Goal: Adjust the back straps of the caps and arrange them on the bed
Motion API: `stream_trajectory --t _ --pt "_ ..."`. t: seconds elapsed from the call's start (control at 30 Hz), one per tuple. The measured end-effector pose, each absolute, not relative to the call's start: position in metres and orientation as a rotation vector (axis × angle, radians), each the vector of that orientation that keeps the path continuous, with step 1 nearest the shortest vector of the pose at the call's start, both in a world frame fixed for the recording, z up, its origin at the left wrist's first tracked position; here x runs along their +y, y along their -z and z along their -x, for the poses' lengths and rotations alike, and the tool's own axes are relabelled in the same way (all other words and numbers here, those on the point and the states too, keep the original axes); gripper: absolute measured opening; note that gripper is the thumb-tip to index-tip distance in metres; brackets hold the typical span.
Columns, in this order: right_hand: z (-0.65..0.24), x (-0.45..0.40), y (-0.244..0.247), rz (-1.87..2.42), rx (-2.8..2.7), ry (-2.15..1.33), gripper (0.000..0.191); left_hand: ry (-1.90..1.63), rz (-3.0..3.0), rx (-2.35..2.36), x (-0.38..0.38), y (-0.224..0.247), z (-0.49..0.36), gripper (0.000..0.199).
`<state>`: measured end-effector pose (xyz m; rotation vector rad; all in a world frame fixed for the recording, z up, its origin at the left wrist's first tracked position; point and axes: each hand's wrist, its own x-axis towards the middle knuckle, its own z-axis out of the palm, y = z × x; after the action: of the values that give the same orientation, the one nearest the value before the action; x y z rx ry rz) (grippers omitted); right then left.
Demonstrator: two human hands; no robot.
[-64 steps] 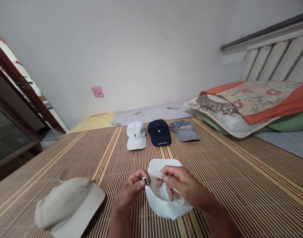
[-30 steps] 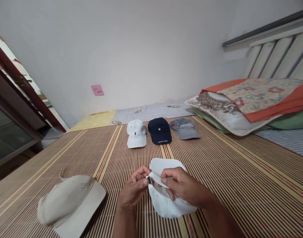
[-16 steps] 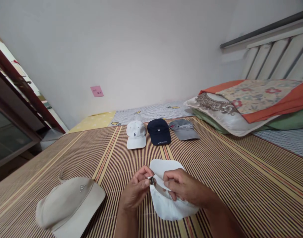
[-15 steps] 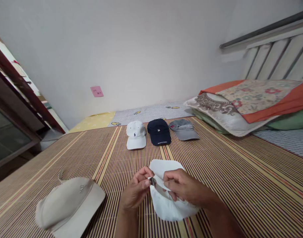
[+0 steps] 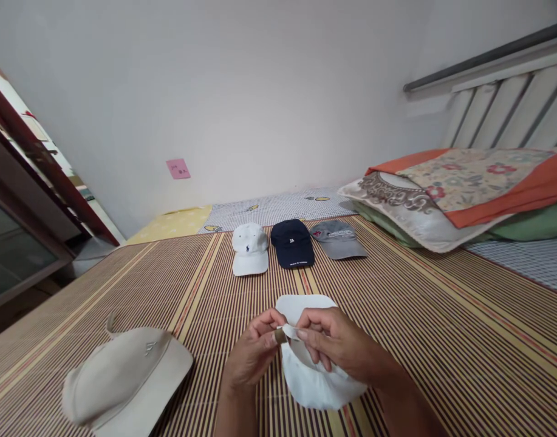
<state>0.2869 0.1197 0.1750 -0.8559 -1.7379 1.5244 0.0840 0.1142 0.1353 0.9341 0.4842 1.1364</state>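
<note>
A white baseball cap [image 5: 321,382] lies on the striped mat in front of me, its brim pointing away and its back opening towards me. My left hand [image 5: 255,349] pinches the metal buckle [image 5: 280,335] at the back of this cap. Between the thumb and fingers of my right hand [image 5: 330,337] is the cap's white strap [image 5: 291,331], its end at the buckle. Whether the strap runs through the buckle I cannot tell. To the left rests a beige cap [image 5: 123,376], its strap end sticking up at the back.
Farther back stand a white cap [image 5: 251,249], a navy cap [image 5: 293,244] and a grey cap [image 5: 338,238] in a row on the striped mat [image 5: 205,315]. Pillows [image 5: 396,206] with a floral cover lie at the right. A pink note [image 5: 178,169] is on the wall.
My right hand has brought the strap leftward up to the buckle. The buckle has turned in my left hand's pinch. The other caps have stayed in place.
</note>
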Motion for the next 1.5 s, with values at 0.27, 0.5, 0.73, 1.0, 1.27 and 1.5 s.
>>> stream_trajectory --t 0.27,0.5,0.73,1.0,1.27,1.5 --pt "-0.295 0.118 -0.179 0.940 -1.838 -1.516 0.020 -1.106 -1.013 0.509 0.115 -0.135 -0.086 0.031" --pt "-0.299 0.117 -0.184 0.973 -1.896 -1.475 0.021 -1.061 -1.046 0.582 0.116 -0.135 -0.085 0.031" --pt "-0.308 0.120 -0.179 0.974 -1.990 -1.448 0.016 -1.040 -1.104 0.655 0.118 -0.132 -0.086 0.042" --pt "-0.308 0.119 -0.184 0.942 -2.033 -1.440 0.017 -1.043 -1.137 0.655 0.117 -0.135 -0.089 0.044" --pt "-0.308 0.119 -0.181 0.934 -2.043 -1.401 0.016 -1.035 -1.176 0.707 0.119 -0.127 -0.084 0.044" --pt "-0.304 0.120 -0.181 0.925 -1.974 -1.428 0.017 -1.053 -1.181 0.724 0.118 -0.134 -0.085 0.041"
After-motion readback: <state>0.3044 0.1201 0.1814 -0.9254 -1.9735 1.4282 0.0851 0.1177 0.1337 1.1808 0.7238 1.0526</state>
